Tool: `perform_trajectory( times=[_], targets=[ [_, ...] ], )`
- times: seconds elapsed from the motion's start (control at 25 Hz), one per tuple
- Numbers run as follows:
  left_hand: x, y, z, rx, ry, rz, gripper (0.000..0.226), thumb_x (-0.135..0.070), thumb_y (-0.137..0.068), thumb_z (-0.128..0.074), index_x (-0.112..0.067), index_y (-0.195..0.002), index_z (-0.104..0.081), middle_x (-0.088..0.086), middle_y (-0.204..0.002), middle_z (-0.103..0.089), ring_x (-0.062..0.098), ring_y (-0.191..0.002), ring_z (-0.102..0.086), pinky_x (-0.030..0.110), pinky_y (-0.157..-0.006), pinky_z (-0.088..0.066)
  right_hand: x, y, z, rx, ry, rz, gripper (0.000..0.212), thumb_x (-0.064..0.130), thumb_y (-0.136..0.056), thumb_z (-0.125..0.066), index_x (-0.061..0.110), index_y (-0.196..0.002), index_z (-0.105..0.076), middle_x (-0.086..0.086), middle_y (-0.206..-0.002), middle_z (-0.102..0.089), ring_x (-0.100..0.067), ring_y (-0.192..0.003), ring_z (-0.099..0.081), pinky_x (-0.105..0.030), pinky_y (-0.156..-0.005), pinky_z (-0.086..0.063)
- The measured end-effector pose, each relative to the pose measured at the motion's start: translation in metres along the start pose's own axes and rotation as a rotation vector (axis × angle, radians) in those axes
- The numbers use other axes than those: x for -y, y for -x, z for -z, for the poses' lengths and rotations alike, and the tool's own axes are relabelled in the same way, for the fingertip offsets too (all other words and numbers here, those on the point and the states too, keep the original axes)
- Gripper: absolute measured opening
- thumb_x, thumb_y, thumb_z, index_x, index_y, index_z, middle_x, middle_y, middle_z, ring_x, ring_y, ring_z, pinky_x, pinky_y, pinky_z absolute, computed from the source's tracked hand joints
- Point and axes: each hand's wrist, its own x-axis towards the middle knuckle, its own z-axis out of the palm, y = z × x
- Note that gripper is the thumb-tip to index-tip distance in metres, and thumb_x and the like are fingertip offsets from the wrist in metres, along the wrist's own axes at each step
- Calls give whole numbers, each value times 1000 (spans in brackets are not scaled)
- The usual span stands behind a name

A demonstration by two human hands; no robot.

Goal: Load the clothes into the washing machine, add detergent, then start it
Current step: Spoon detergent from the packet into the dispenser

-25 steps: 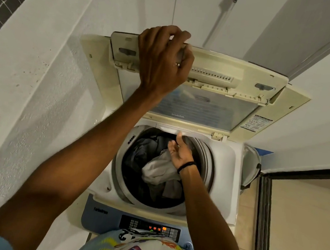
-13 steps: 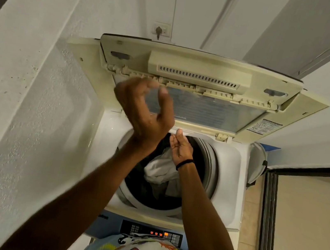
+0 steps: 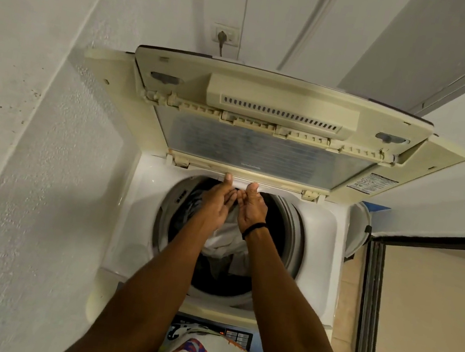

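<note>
The white top-loading washing machine (image 3: 132, 221) stands below me with its folding lid (image 3: 260, 146) raised upright. In the drum (image 3: 295, 234) lie a white cloth (image 3: 224, 241) and dark clothes (image 3: 191, 199). My left hand (image 3: 217, 204) and right hand (image 3: 253, 209) are side by side at the back of the opening. Both thumbs rest on top of a white rear panel (image 3: 241, 182), with the fingers curled under its edge. No detergent container is in view.
The control panel (image 3: 239, 336) with lit buttons is at the front, partly hidden by my patterned shirt. A white wall presses close on the left. A wall socket (image 3: 224, 34) is above the lid. A white round container (image 3: 358, 229) and a dark door frame (image 3: 369, 304) are to the right.
My left hand let go of the raised lid and came down to the back of the drum opening beside my right hand. The lid stays up.
</note>
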Motion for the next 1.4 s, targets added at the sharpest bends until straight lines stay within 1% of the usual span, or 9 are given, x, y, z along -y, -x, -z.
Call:
perform_trajectory(
  times=[0.24,0.36,0.52,0.72,0.92,1.04,1.16,1.28,1.4],
  targets=[
    [3,3,0,7,-43,-39,39,-41,-91,-65,-4,-101,-64,11,-95,-66,18,-97,-66,24,-86,-56,2,-1,2,17,95,15,22,27,-94,-62,14,-79,-53,-2,-70,-53,-11,-65,-54,-21,-65,-55],
    [20,2,8,-35,-109,-33,39,-48,-85,-70,-9,-86,-65,9,-86,-68,21,-87,-66,31,-82,-57,-10,8,20,34,133,2,19,27,-96,-60,9,-91,-57,-5,-78,-62,-16,-74,-61,-27,-72,-56],
    [43,8,28,-51,-75,-41,39,-36,-89,-68,-3,-109,-68,16,-104,-72,26,-97,-69,40,-94,-55,-25,25,46,77,75,-10,13,19,-94,-61,7,-100,-62,-12,-95,-68,-21,-86,-67,-31,-83,-58],
    [28,16,28,-30,-132,-45,16,-24,-94,-65,-9,-92,-70,11,-96,-74,22,-99,-70,35,-94,-54,-20,28,47,95,61,-23,6,14,-95,-59,9,-94,-60,-11,-94,-67,-16,-85,-69,-25,-81,-59],
    [28,21,29,-78,-269,-67,33,-46,-85,-71,-14,-95,-70,15,-106,-73,23,-100,-71,37,-95,-56,-10,36,48,73,166,-28,14,10,-97,-57,5,-109,-61,-8,-97,-66,-15,-88,-66,-25,-83,-58],
    [33,27,37,-140,-287,-33,45,-52,-81,-73,-11,-99,-69,13,-101,-72,22,-96,-71,35,-88,-58,-8,57,45,44,390,14,10,11,-96,-58,9,-87,-62,-6,-76,-59,-10,-63,-58,-20,-61,-54],
    [37,57,48,-126,-244,-14,38,-36,-90,-69,-3,-110,-65,15,-104,-68,23,-98,-68,30,-82,-58,-17,82,54,15,584,24,20,3,-97,-54,5,-78,-59,-9,-68,-58,-9,-49,-58,-18,-49,-52],
    [34,89,68,-167,-282,-13,21,-26,-94,-64,-7,-86,-66,13,-88,-67,21,-82,-65,32,-83,-57,-25,105,65,45,782,39,22,-8,-94,-49,3,-79,-60,-8,-64,-60,-12,-47,-56,-18,-44,-48],
    [19,128,84,-272,-341,-84,27,-21,-92,-62,-10,-68,-63,11,-75,-64,22,-66,-59,35,-77,-56,-25,123,63,90,978,169,40,-8,-88,-50,14,-56,-61,-3,-51,-56,-17,-48,-52,-22,-46,-45]
  ],
)
